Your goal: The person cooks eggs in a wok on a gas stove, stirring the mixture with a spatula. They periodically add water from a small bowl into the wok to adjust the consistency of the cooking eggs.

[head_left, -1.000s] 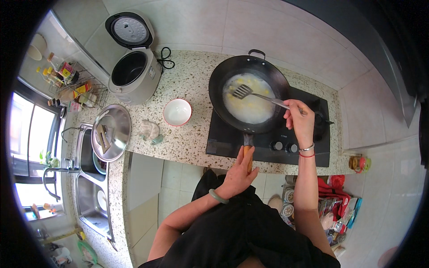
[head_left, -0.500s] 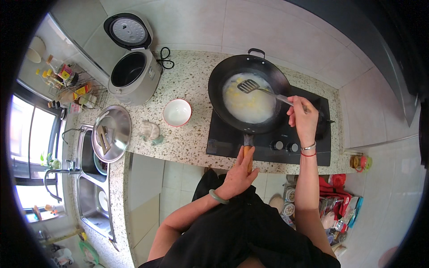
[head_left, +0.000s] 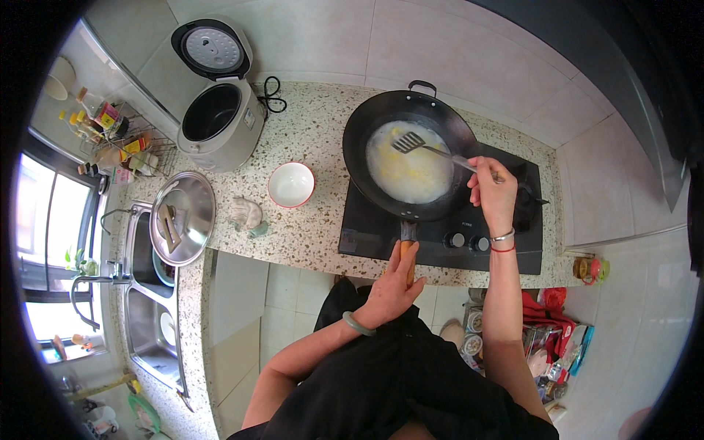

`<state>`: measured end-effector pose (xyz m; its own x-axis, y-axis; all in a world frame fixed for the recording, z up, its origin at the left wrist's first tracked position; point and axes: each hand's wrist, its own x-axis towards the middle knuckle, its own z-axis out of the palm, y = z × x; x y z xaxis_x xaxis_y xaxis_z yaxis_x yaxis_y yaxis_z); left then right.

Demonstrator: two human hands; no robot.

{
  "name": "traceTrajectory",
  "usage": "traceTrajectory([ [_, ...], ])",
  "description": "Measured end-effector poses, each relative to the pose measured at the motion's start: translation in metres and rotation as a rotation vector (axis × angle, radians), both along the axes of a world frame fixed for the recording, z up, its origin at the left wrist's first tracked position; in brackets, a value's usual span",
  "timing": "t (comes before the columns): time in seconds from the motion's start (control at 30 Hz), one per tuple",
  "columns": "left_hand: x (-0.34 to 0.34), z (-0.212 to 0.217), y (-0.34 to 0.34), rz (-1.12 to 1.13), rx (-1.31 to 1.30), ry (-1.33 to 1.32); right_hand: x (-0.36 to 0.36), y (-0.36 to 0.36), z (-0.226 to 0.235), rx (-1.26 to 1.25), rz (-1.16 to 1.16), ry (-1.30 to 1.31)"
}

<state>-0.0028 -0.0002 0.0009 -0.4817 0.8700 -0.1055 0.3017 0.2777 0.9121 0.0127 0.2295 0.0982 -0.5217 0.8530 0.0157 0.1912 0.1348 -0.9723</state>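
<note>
A black wok (head_left: 359,172) rests on the black cooktop (head_left: 433,242), holding a cloudy white liquid with pale yellow pieces (head_left: 411,172). My left hand (head_left: 390,291) is closed round the wooden wok handle (head_left: 407,233), near its outer end. In my right hand (head_left: 493,187) is the grip of a slotted spatula (head_left: 408,142). Its dark slotted head hangs over the far part of the liquid; whether it touches the surface I cannot tell. The spatula's shaft crosses the right rim of the wok.
Left of the wok stand a white bowl with a red rim (head_left: 291,185) and a damp-looking cloth (head_left: 246,213). An open rice cooker (head_left: 227,136) stands at the back left. A steel lid (head_left: 198,213) lies by the double sink (head_left: 155,337). The range hood (head_left: 623,81) overhangs at right.
The spatula's head has shifted slightly to the right, and my right hand has moved a little left. My left hand keeps its hold on the wok handle.
</note>
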Motion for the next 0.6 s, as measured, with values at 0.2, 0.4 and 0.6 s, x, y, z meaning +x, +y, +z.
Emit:
traceTrajectory([
  [0.2, 0.0, 0.0, 0.0, -0.009, -0.006, -0.001, -0.003, 0.003, -0.002, -0.025, 0.007, -0.029],
  [0.4, 0.002, -0.007, -0.001, 0.005, 0.036, 0.058, 0.006, -0.014, -0.012, 0.132, 0.132, -0.026],
  [0.6, 0.002, -0.001, -0.001, 0.01, 0.002, -0.003, 0.043, -0.024, 0.006, 0.064, 0.003, 0.002],
])
